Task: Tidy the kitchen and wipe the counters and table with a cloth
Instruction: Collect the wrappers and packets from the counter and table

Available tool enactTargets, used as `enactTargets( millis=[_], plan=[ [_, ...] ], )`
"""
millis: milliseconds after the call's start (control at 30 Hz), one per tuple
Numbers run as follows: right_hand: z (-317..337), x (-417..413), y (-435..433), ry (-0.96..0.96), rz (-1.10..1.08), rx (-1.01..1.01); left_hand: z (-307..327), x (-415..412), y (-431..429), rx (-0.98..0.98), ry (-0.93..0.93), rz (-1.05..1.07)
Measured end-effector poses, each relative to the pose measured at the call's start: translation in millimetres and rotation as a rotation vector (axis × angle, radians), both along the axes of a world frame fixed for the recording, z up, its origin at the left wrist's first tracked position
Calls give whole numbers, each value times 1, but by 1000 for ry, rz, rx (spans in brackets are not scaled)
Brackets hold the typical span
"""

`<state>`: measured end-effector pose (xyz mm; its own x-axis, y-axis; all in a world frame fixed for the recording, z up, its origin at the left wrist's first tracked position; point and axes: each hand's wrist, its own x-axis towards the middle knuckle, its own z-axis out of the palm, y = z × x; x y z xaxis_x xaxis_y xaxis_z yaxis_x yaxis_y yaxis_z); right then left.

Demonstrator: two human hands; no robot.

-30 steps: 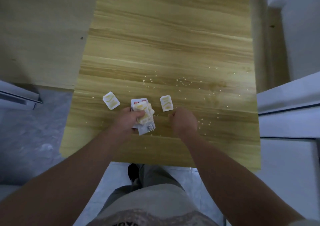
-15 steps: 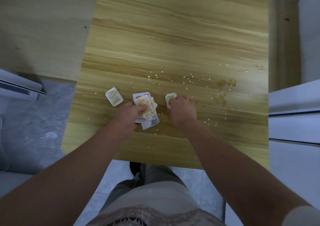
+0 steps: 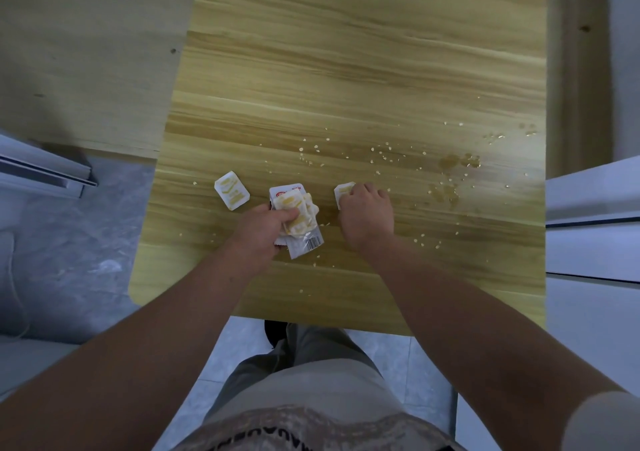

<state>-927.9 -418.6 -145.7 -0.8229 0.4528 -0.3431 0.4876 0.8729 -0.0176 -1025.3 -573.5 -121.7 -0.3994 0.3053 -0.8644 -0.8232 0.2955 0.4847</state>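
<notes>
Grips packet bundle (image 3: 298, 216) in left hand (image 3: 262, 231), pinches single packet (image 3: 343, 189) under right hand (image 3: 366, 216). Has loose packet (image 3: 231, 194) leftward, crumbs (image 3: 381, 149) and spill (image 3: 458, 164) toward right table (image 3: 346, 70) edge.

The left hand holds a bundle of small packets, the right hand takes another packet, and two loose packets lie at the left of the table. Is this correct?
Not quite: the head view shows only one loose packet at the left. The left hand holds the bundle, and the right hand takes another packet.
</notes>
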Motion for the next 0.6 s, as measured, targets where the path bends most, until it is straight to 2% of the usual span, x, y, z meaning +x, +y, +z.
enactTargets(
  millis=[100, 200, 300, 400, 500, 600],
  plan=[
    [-4, 1, 5, 44, -63, -27, 0, 0, -1, -7, 0, -10],
    [1, 6, 8, 215, -194, -64, 5, 0, 0, -8, 11, -16],
    [11, 12, 7, 385, -237, -27, 13, 0, 3, -3, 35, -18],
    [26, 13, 2, 533, -256, -78, 16, 3, 5, -34, 63, -30],
    [40, 10, -15, 727, -119, -118, 17, 8, 3, -29, 83, -64],
    [46, 10, -36, 776, 104, -143, 24, 15, -1, 9, 102, -81]
  ],
)
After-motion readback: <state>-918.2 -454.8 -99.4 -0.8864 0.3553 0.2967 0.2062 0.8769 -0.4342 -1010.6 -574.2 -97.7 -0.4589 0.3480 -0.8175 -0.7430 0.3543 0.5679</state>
